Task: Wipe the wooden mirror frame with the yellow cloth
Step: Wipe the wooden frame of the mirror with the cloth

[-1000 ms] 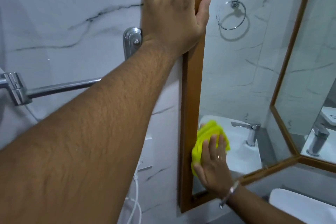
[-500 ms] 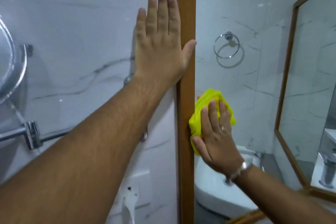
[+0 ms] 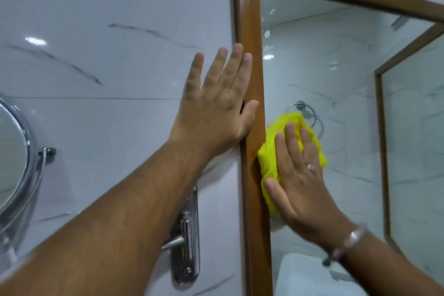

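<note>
Since half a second ago the yellow cloth (image 3: 292,151) and the right hand (image 3: 300,180) on it have climbed the left upright of the wooden mirror frame (image 3: 249,79), whose top corner has come into view, while the left hand (image 3: 216,108) has kept its place. The left hand lies open and flat on the marble wall tile (image 3: 115,67), fingers up, thumb on the frame's edge. The right hand, fingers spread and wearing a ring (image 3: 311,166) and bracelet (image 3: 346,245), presses the bunched cloth against the frame's inner edge and the mirror glass (image 3: 336,60).
</note>
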The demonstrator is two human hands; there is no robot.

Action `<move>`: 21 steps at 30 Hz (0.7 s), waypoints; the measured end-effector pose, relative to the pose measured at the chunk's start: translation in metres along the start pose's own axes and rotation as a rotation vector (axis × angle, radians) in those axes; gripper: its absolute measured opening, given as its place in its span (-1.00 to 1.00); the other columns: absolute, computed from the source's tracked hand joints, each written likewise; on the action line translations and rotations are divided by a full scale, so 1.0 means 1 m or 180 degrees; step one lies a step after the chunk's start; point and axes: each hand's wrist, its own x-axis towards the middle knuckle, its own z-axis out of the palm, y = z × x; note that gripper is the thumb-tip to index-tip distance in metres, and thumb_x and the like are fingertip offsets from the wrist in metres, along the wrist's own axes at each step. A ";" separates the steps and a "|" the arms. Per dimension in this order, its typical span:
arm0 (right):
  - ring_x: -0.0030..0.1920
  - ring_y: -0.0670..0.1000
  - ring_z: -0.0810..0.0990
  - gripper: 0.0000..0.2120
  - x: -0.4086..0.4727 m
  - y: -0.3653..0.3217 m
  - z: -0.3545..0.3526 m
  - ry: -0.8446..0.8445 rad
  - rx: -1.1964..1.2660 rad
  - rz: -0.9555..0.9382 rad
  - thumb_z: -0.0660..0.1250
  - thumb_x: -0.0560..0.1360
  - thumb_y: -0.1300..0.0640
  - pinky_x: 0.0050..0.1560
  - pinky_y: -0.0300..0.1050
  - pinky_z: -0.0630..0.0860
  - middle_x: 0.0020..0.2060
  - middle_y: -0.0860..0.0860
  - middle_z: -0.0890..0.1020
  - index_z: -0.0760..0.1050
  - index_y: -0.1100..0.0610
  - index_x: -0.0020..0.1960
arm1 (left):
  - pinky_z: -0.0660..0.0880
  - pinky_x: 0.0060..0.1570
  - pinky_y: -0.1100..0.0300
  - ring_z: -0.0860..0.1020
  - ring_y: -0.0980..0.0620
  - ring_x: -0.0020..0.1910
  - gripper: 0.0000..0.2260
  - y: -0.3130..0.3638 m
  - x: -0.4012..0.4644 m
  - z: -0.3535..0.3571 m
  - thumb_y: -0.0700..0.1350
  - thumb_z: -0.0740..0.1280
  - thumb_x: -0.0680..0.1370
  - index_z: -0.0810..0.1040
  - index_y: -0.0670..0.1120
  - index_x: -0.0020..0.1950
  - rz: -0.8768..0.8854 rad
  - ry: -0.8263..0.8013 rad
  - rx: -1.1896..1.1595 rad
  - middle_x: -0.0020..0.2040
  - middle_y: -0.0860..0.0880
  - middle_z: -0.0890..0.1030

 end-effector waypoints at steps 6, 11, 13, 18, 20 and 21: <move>0.57 0.22 -0.12 -0.38 -0.032 0.002 0.007 -0.0188 0.0050 -0.0204 -0.11 0.61 -0.15 0.47 0.25 -0.02 0.58 0.17 -0.01 -0.02 0.18 0.56 | -0.08 0.51 -0.30 0.13 -0.12 0.59 -0.40 0.001 -0.001 -0.003 0.15 -0.02 0.64 0.08 -0.11 0.63 -0.0155 -0.0031 -0.0058 0.62 -0.12 0.14; 0.57 0.00 -0.26 -0.31 0.069 0.023 -0.033 0.0059 0.0273 -0.0126 0.00 0.52 -0.11 0.57 0.00 -0.23 0.57 0.00 -0.11 -0.17 0.08 0.54 | -0.03 0.53 -0.27 0.11 -0.13 0.59 -0.38 0.001 0.000 -0.003 0.14 -0.05 0.62 0.05 -0.10 0.63 -0.0133 -0.0111 -0.0105 0.62 -0.15 0.08; 0.58 0.01 -0.22 -0.26 0.062 0.026 -0.033 -0.0008 0.0508 -0.0178 0.07 0.50 -0.08 0.57 0.01 -0.17 0.58 -0.01 -0.13 -0.18 0.08 0.56 | -0.01 0.53 -0.26 0.10 -0.13 0.60 -0.37 0.000 0.000 -0.004 0.14 -0.05 0.61 0.04 -0.11 0.64 -0.0107 -0.0157 -0.0151 0.63 -0.15 0.06; 0.59 0.11 -0.08 -0.34 0.021 0.055 -0.028 -0.0374 0.0123 -0.1186 0.13 0.50 -0.03 0.54 0.10 -0.06 0.57 0.11 0.02 0.04 0.06 0.55 | 0.02 0.54 -0.25 0.10 -0.12 0.59 -0.33 0.001 0.000 -0.008 0.12 -0.01 0.57 0.05 -0.15 0.63 -0.0082 -0.0227 -0.0317 0.63 -0.14 0.06; 0.59 0.11 -0.11 -0.42 0.051 0.064 -0.041 -0.0405 0.0118 -0.1261 0.04 0.54 -0.14 0.56 0.09 -0.05 0.57 0.16 -0.03 0.10 -0.02 0.53 | 0.02 0.54 -0.25 0.06 -0.12 0.60 -0.29 0.001 -0.001 -0.007 0.13 0.01 0.54 0.03 -0.17 0.63 -0.0062 -0.0278 -0.0363 0.63 -0.15 0.03; 0.59 0.11 -0.15 -0.41 0.074 0.065 -0.049 -0.0395 0.0186 -0.1123 0.00 0.54 -0.21 0.57 0.11 -0.06 0.57 0.12 -0.09 0.08 -0.08 0.53 | 0.02 0.54 -0.24 0.05 -0.13 0.60 -0.27 0.000 -0.001 -0.007 0.14 0.03 0.53 0.03 -0.17 0.63 -0.0044 -0.0301 -0.0379 0.63 -0.16 0.02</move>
